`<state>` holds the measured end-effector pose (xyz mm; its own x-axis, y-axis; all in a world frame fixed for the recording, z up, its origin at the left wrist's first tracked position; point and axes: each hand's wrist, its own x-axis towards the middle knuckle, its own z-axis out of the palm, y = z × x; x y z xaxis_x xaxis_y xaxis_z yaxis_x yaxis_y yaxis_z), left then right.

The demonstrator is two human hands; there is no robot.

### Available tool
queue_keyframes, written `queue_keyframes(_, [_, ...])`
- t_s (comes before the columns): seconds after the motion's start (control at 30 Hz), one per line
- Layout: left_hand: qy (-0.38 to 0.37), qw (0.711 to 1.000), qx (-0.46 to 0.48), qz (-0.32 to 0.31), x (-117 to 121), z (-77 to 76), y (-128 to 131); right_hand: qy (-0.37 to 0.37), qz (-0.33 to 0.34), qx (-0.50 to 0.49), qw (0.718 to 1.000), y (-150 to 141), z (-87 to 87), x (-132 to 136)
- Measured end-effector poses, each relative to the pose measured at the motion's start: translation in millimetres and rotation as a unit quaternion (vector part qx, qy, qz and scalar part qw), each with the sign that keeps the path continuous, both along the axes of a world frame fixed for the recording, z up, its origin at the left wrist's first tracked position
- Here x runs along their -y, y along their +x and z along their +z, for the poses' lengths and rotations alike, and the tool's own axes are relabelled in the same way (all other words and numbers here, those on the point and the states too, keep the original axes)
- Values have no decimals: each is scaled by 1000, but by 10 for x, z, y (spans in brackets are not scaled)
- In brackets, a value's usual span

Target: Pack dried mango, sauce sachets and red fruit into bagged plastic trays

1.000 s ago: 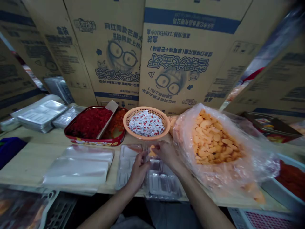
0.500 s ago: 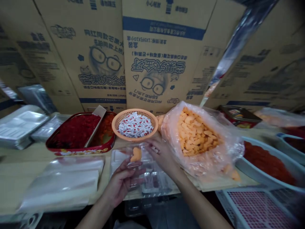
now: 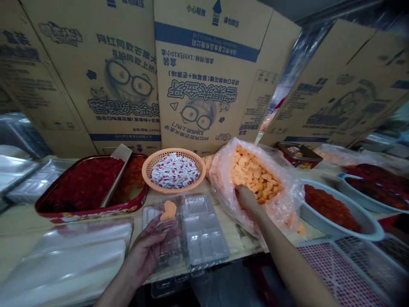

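My left hand (image 3: 145,247) grips a clear plastic compartment tray (image 3: 169,238) from below, tilted toward me above the table edge. One orange snack piece (image 3: 168,209) lies in its far compartment. More clear trays (image 3: 203,230) lie on the table just to the right. My right hand (image 3: 247,198) reaches into the mouth of a big clear bag of orange snack pieces (image 3: 255,175); its fingers are buried among the pieces and hidden.
An orange basket of small white sachets (image 3: 174,170) stands behind the trays. A red tin of red bits (image 3: 86,187) is at left, flat plastic bags (image 3: 64,256) at front left, bowls of red pieces (image 3: 332,209) at right. Cardboard boxes (image 3: 204,76) wall the back.
My right hand left the tray and went right into the bag of orange pieces. My left hand keeps hold of the tray with one piece in it. The view swung right.
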<state>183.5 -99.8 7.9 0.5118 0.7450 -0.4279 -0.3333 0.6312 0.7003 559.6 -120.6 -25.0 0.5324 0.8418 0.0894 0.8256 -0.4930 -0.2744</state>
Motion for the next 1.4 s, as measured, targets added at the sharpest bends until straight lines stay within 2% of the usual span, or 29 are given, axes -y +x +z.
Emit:
queue_keyframes(0.1, [0, 1000, 6, -2, -25, 14, -26, 57, -42, 4, 997, 48, 74, 37])
queue_keyframes(0.2, [0, 1000, 0, 6, -60, 18, -33, 122, -87, 14, 989, 84, 276, 123])
queue_keyframes(0.27, [-1, 1000, -9, 10, -75, 16, -23, 200, -95, -36, 975, 24, 447, 172])
queue_keyframes(0.3, [0, 1000, -9, 10, -78, 14, -16, 254, -89, -84, 959, -41, 532, 185])
queue_keyframes(0.37, [3, 1000, 0, 4, -76, 13, -6, 359, -62, -196, 910, -233, 690, 182])
queue_keyframes(0.43, [6, 1000, 15, -2, -70, 19, -11, 401, -9, -282, 872, -487, 817, 143])
queue_keyframes(0.53, [8, 999, 38, -1, -69, 43, -62, 348, 102, -368, 856, -898, 949, 48])
queue_keyframes(0.67, [14, 998, 61, 8, -100, 92, -206, 167, 278, -421, 847, -1364, 1116, -155])
queue_keyframes(0.77, [26, 998, 61, 10, -121, 113, -327, 33, 419, -321, 849, -1663, 1260, -396])
queue_keyframes(0.87, [34, 997, 63, 12, -119, 99, -421, -30, 517, -183, 836, -1963, 1308, -674])
queue_keyframes(0.93, [35, 997, 68, 11, -115, 74, -469, -68, 538, -98, 835, -2150, 1250, -835])
queue_keyframes(1.03, [35, 996, 75, 20, -128, 35, -539, -97, 526, -22, 845, -2363, 1091, -986])
queue_keyframes(1.17, [34, 995, 87, 40, -186, -1, -666, -37, 517, -57, 853, -2527, 977, -1039])
queue_keyframes(1.3, [19, 993, 95, 65, -232, -46, -823, -27, 562, -79, 823, -2687, 934, -1079])
queue_keyframes(1.4, [2, 992, 88, 96, -231, -101, -949, -22, 604, -65, 794, -2844, 816, -1142])
